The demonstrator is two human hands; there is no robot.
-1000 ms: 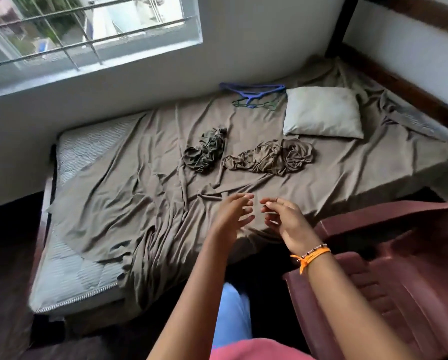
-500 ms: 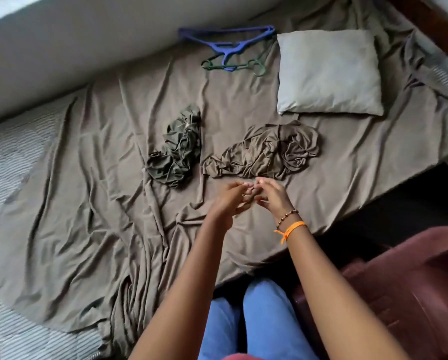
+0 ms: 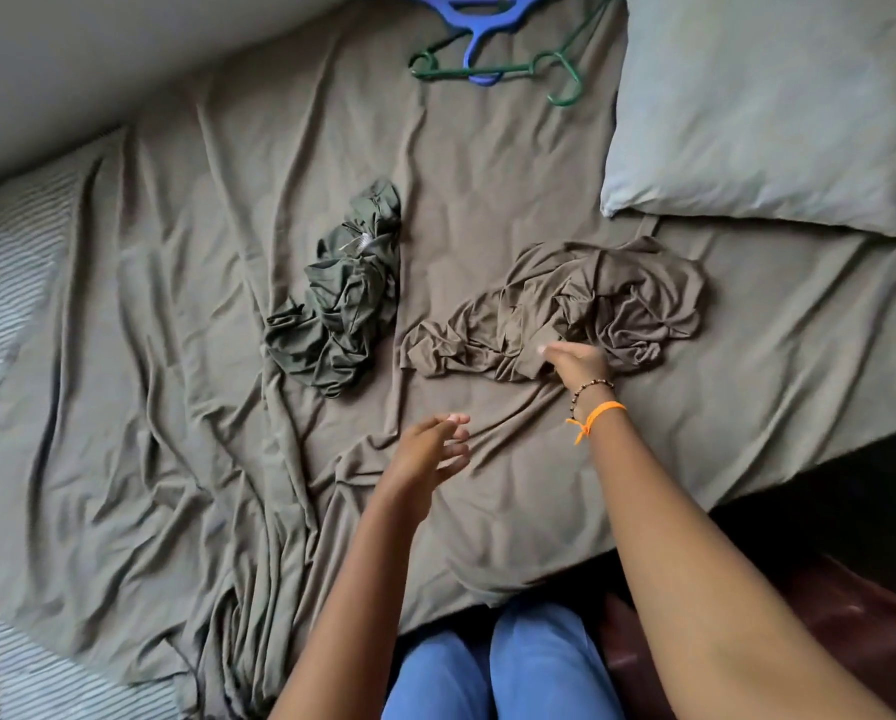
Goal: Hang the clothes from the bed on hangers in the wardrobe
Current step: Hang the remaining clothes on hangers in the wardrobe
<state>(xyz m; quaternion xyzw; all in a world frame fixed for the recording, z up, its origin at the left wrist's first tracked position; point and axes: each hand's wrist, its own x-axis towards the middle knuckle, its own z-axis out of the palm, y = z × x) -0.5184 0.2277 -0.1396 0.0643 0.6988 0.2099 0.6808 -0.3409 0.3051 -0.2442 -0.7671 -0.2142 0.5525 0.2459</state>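
Two crumpled garments lie on the bed's brown sheet (image 3: 176, 407): a dark green one (image 3: 342, 304) on the left and a brown one (image 3: 633, 298) on the right. My right hand (image 3: 578, 363), with bead and orange bands at the wrist, reaches into the brown garment's near edge; the thumb lies on the cloth and the fingers are buried in its folds. My left hand (image 3: 430, 449) hovers above the sheet with relaxed fingers and holds nothing. A blue hanger (image 3: 479, 18) and a green hanger (image 3: 487, 72) lie overlapping at the far side of the bed.
A grey pillow (image 3: 763, 106) rests at the far right. Bare striped mattress (image 3: 4, 241) shows at the left. A white wall (image 3: 124, 54) runs along the bed's far side. A dark red chair (image 3: 851, 641) stands at my right, by my knees in blue trousers.
My view has dropped closer to the bed. My hands, together a moment ago, have parted: the right reached forward into the brown garment, the left stayed back over the sheet.
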